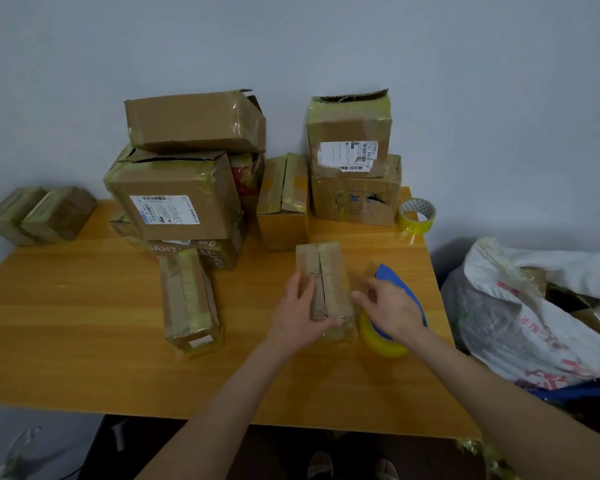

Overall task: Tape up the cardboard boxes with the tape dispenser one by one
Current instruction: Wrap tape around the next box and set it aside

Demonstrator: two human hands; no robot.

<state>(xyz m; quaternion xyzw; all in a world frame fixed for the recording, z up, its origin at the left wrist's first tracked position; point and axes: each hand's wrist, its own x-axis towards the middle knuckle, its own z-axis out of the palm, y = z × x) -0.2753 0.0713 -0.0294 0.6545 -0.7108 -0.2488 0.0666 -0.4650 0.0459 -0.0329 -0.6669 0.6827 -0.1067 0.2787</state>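
Risk 1: the top seam of the small box (326, 271) shows a dark gap between its flaps. If tape goes on before the flaps are pressed together, it will probably bridge the gap and seal poorly. Risk 2: the box is light and held from one side only, so a pull on the tape could swing or drag it across the table (84, 323). Risk 3: clear tape could fold back and stick to itself or to my fingers if it goes slack. Position: the small box lies right of the table's centre, long axis pointing toward the far edge, and nearer the front edge than the stacked boxes (177, 199) along the far edge. My left hand (297, 311) grips its left wall and near end, thumb across the near top. My right hand (394, 311) is just beside the box's right wall and on top of the tape dispenser (383, 339), which sits touching or almost touching that wall near the right edge. Its fingers are drawn together toward the box, possibly pinching a free tape end, but the film is too faint, so I cannot tell what they hold. A spare tape roll (417, 216) stands at the far right corner, well apart from both hands.
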